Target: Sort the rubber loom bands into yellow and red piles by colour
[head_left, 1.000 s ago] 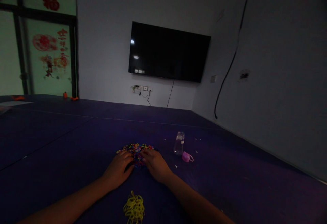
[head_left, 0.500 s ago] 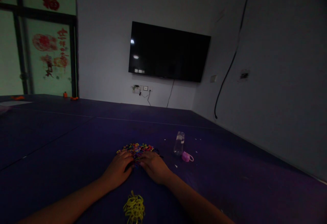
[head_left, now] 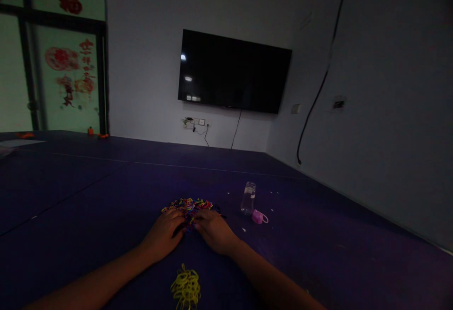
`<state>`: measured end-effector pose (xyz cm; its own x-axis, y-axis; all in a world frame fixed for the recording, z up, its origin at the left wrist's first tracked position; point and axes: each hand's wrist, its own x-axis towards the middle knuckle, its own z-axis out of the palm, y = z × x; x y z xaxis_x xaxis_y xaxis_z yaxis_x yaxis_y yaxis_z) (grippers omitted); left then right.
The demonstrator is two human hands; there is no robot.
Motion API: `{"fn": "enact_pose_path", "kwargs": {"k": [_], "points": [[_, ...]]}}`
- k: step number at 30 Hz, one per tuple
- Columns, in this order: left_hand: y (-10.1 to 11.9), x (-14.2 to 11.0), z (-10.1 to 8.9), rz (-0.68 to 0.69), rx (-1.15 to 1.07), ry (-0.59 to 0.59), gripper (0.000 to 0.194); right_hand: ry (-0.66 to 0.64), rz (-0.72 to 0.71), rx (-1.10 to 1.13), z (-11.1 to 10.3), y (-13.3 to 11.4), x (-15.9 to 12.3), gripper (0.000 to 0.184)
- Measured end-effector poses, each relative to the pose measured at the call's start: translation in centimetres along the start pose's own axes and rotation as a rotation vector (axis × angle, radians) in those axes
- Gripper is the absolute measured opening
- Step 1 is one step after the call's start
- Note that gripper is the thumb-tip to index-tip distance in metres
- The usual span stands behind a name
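A heap of small rubber bands in mixed colours (head_left: 189, 203) lies on the dark purple surface in front of me. My left hand (head_left: 165, 232) rests on the heap's near left side, fingers stretched over the bands and thumb apart. On the near right side, my right hand (head_left: 214, 230) has its thumb and forefinger together at a yellow rubber band (head_left: 192, 221); the dim light blurs the fingertips. Nearer to me, between my forearms, sits a separate pile of yellow rubber bands (head_left: 186, 289).
Right of the heap stands a clear bottle (head_left: 248, 200), with a pink lid with a loop (head_left: 258, 216) beside it. White scraps (head_left: 244, 230) are scattered around. Orange objects (head_left: 102, 136) lie at the far left edge. A television (head_left: 235, 71) hangs on the wall.
My right fingertips have shifted very slightly at the heap, and the yellow band there shows more clearly. My left hand and the other things stay put.
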<state>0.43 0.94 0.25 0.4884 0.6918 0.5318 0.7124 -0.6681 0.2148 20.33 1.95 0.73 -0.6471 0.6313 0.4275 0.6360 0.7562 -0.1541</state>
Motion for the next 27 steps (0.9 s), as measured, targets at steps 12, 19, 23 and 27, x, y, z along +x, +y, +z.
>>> {"fn": "enact_pose_path", "kwargs": {"k": [12, 19, 23, 27], "points": [[-0.4, -0.1, 0.3, 0.005, -0.001, 0.004, 0.017, 0.021, -0.007, -0.028, 0.3, 0.4, 0.1, 0.024], [0.1, -0.1, -0.2, 0.012, -0.021, -0.002, 0.017, 0.044, 0.038, -0.059, 0.4, 0.0, 0.0, 0.028], [0.3, 0.0, -0.2, 0.003, -0.007, -0.003, 0.015, 0.024, 0.040, -0.084, 0.1, -0.5, 0.0, 0.027], [0.2, 0.0, 0.0, 0.008, 0.005, 0.006, 0.014, -0.002, 0.023, -0.111, -0.2, -0.7, -0.1, 0.025]]}}
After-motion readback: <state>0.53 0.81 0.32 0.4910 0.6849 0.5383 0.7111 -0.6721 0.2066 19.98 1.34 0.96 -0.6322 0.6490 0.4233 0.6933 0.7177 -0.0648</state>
